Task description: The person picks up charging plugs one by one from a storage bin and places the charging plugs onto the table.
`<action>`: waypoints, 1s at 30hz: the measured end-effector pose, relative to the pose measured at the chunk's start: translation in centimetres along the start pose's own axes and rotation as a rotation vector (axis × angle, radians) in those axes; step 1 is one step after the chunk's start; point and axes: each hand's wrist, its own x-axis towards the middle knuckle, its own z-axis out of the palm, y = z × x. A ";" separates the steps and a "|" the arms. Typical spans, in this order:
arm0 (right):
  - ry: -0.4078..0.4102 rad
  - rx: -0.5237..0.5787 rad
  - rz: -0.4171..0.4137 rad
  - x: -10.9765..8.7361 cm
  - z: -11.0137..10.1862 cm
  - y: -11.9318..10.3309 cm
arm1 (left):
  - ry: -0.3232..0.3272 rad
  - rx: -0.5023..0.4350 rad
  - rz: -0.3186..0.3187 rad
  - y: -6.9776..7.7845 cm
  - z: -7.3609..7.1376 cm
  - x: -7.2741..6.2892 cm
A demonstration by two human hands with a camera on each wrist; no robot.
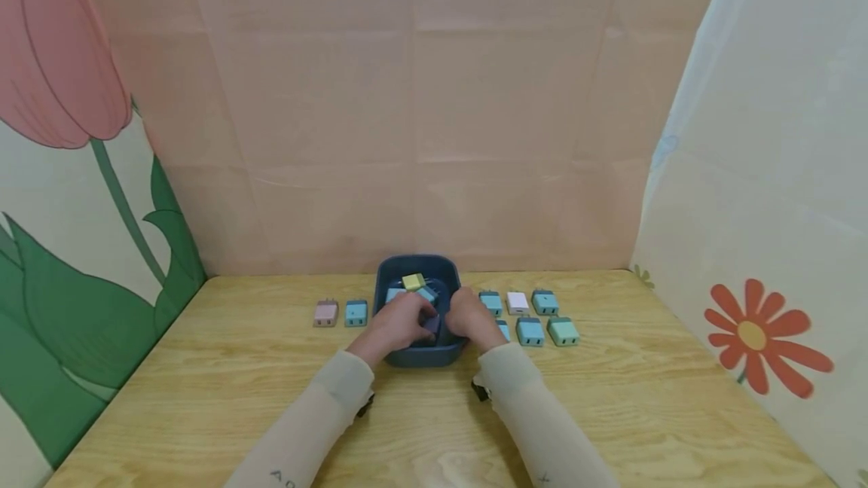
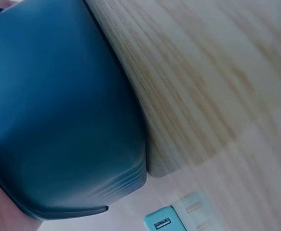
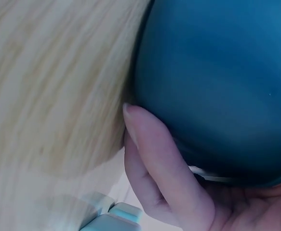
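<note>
A dark blue plastic bin [image 1: 423, 358] stands on the table, with a yellow charger [image 1: 413, 282] and light blue USB wall chargers [image 1: 427, 294] inside. My left hand [image 1: 401, 322] reaches over the near left side into it. Thumb and fingers curl round a small dark charger block [image 1: 432, 324], partly covered by the hand. At the right side, my right hand [image 1: 471, 316] grips the bin's wall. Its fingers [image 3: 164, 163] bend against the outside of the bin [image 3: 217, 86] in the right wrist view; the thumb is hidden. The left wrist view shows mostly the bin's outer wall [image 2: 63, 106].
Left of the bin lie a pink charger [image 1: 325, 313] and a blue charger [image 1: 356, 313]. To the right are several more, among them a white charger [image 1: 517, 303] and a green charger [image 1: 563, 331]. A pink sheet [image 1: 414, 134] hangs behind the wooden table [image 1: 237, 367].
</note>
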 end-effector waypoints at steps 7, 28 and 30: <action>0.018 -0.001 0.060 -0.9 -0.2 -1.3 | 0.062 0.019 0.041 -0.1 -0.3 -0.2; 0.003 -0.057 0.120 -6.4 -2.5 -4.9 | 0.186 -0.191 0.030 -1.5 -5.2 -2.5; 0.002 -0.066 0.117 -6.7 -2.6 -5.0 | 0.201 -0.213 0.024 -1.6 -5.9 -2.8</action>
